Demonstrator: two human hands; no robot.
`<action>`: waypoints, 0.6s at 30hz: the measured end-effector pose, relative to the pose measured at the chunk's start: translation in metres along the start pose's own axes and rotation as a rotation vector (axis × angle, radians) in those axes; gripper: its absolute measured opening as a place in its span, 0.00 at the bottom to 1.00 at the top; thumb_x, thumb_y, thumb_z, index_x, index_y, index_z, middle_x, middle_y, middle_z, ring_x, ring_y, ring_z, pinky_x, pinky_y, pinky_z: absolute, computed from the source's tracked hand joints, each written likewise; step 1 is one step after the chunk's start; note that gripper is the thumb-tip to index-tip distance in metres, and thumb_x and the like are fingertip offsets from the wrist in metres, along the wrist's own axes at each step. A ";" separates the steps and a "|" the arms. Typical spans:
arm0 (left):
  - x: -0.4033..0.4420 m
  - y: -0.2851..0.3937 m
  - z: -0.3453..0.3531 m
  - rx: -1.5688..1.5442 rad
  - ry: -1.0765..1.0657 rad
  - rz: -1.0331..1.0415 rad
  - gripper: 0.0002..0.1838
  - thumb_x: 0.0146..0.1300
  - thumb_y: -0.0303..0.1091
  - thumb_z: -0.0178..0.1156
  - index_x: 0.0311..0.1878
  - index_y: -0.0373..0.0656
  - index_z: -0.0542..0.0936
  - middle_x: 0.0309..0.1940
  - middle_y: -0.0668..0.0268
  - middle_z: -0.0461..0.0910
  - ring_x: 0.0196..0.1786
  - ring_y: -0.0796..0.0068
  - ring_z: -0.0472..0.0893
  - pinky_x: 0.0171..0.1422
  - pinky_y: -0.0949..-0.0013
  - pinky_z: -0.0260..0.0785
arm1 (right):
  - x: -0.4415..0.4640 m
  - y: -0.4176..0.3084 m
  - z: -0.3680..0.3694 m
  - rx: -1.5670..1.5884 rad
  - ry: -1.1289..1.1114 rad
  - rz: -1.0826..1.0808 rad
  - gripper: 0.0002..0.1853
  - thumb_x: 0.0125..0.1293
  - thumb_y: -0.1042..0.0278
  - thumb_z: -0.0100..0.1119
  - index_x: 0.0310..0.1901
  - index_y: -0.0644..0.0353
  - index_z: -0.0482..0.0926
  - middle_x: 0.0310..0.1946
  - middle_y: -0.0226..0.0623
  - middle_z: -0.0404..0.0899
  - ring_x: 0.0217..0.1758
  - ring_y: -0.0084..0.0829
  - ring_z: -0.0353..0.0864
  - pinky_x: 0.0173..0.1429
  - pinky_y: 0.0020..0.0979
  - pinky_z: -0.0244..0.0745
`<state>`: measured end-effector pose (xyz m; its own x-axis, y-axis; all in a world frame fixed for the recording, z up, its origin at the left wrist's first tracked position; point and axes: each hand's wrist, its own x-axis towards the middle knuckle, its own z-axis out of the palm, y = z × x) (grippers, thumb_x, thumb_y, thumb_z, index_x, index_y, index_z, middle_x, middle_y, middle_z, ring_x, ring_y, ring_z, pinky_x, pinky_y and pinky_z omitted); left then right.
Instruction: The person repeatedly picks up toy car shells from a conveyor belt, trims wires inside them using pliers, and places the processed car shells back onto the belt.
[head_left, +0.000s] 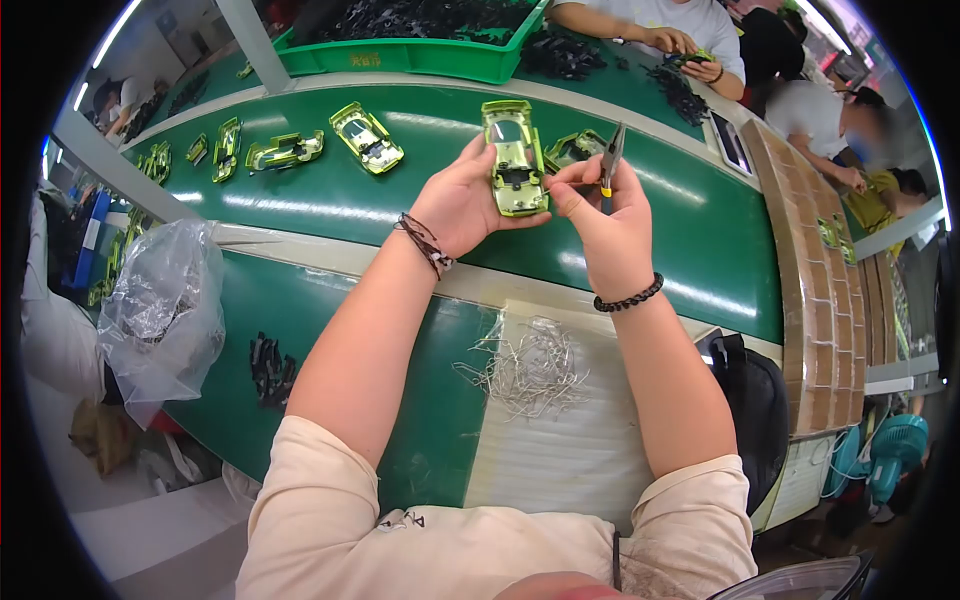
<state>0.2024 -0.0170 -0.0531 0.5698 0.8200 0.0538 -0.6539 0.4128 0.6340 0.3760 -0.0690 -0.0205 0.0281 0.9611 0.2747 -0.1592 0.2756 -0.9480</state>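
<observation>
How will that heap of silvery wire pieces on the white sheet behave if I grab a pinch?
The wire pieces look thin, so they should be light and probably bend easily. They cross and overlap, so a pinch will likely drag neighbours along. Some ends stray loosely over the white sheet, so a push might scatter those.

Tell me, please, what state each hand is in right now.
Left hand: closed, holding a green toy car.
Right hand: closed, holding pliers with the tips up.
</observation>
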 end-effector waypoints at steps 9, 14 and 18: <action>-0.004 -0.003 0.002 0.016 -0.108 -0.055 0.47 0.51 0.25 0.48 0.78 0.55 0.48 0.72 0.59 0.62 0.69 0.53 0.70 0.66 0.37 0.68 | -0.006 0.016 0.006 -0.122 0.098 -0.131 0.12 0.65 0.82 0.61 0.38 0.58 0.66 0.38 0.30 0.76 0.33 0.14 0.67 0.37 0.19 0.70; -0.003 -0.009 0.007 0.134 -0.046 0.034 0.50 0.48 0.20 0.47 0.78 0.56 0.45 0.71 0.58 0.61 0.70 0.53 0.69 0.66 0.37 0.67 | -0.002 0.031 -0.004 -0.329 0.080 -0.217 0.10 0.66 0.81 0.60 0.39 0.60 0.67 0.35 0.29 0.73 0.38 0.18 0.72 0.41 0.23 0.80; -0.002 -0.010 0.009 0.153 -0.053 0.088 0.53 0.48 0.17 0.46 0.78 0.59 0.41 0.70 0.55 0.61 0.70 0.52 0.69 0.66 0.38 0.69 | -0.007 0.023 0.003 -0.175 0.060 -0.128 0.09 0.67 0.82 0.60 0.39 0.61 0.67 0.35 0.31 0.73 0.45 0.23 0.76 0.44 0.25 0.81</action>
<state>0.2123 -0.0264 -0.0528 0.5417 0.8267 0.1522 -0.6214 0.2719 0.7348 0.3690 -0.0691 -0.0434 0.0965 0.9158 0.3898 0.0231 0.3894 -0.9208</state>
